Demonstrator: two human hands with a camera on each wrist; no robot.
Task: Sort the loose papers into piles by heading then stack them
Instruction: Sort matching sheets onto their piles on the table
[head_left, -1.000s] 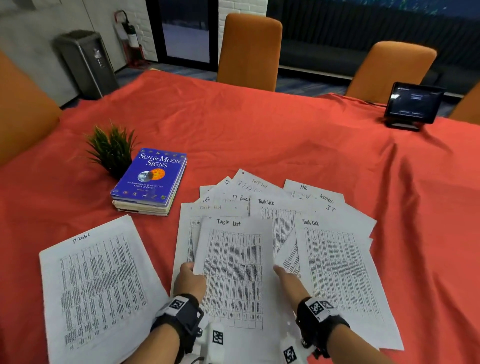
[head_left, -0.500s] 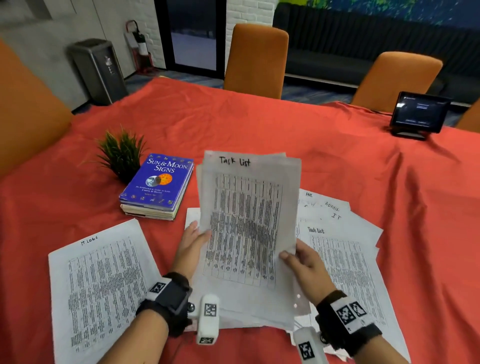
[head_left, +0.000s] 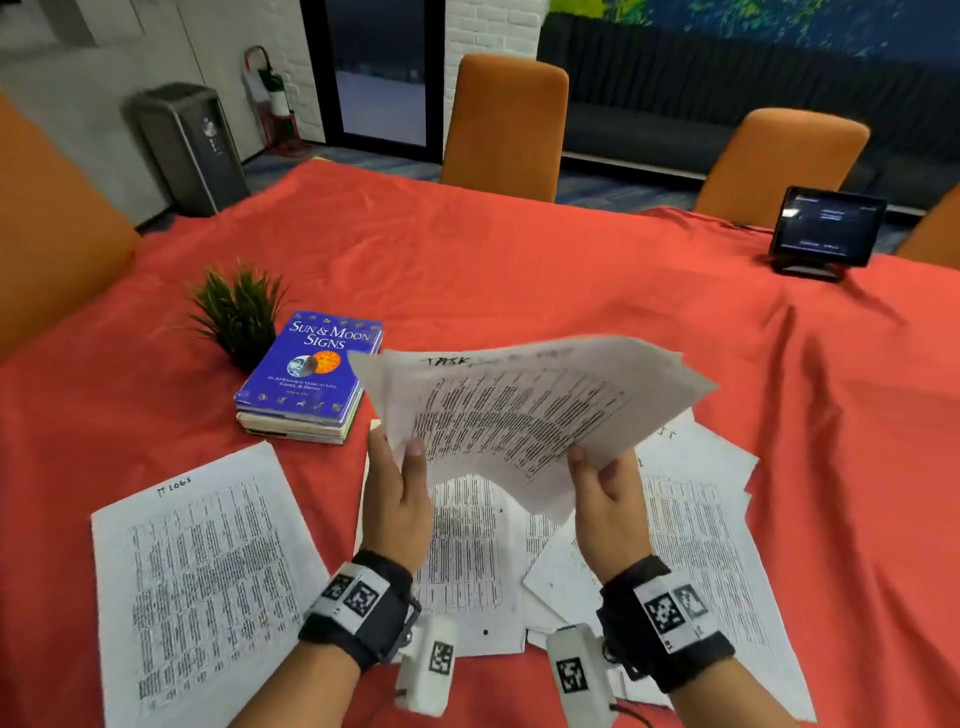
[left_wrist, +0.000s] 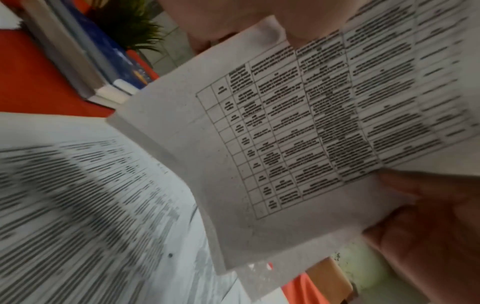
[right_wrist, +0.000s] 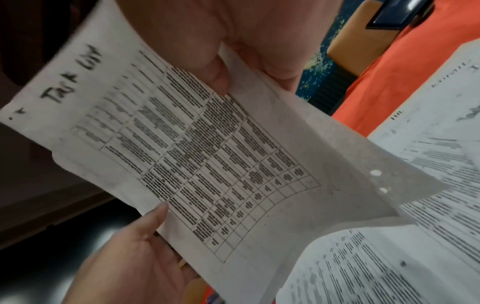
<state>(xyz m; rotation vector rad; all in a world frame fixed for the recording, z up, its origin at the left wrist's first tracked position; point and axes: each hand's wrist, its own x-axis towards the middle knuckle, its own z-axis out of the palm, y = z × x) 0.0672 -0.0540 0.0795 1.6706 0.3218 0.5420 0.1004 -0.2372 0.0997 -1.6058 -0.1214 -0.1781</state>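
Observation:
Both hands hold a thin sheaf of printed sheets headed "Task list" (head_left: 519, 410) above the table, its top swung to the right. My left hand (head_left: 402, 467) pinches its lower left edge, thumb on top. My right hand (head_left: 592, 478) pinches the lower right edge. The right wrist view shows the heading and table print on the sheaf (right_wrist: 207, 164); the left wrist view shows the sheaf's lower corner (left_wrist: 285, 133). Under the hands lie loose printed papers (head_left: 467, 545), more fanned out at the right (head_left: 696, 519). An "IT Logs" sheet (head_left: 208, 571) lies apart at the left.
A blue book (head_left: 311, 364) on another book and a small green plant (head_left: 239, 306) sit left of the papers. A tablet on a stand (head_left: 826, 228) is at the far right. Orange chairs (head_left: 504, 124) line the far side of the red tablecloth (head_left: 519, 270).
Both hands have lifted the Task list sheets off the loose pile, held them upright, and now swing their top over to the right.

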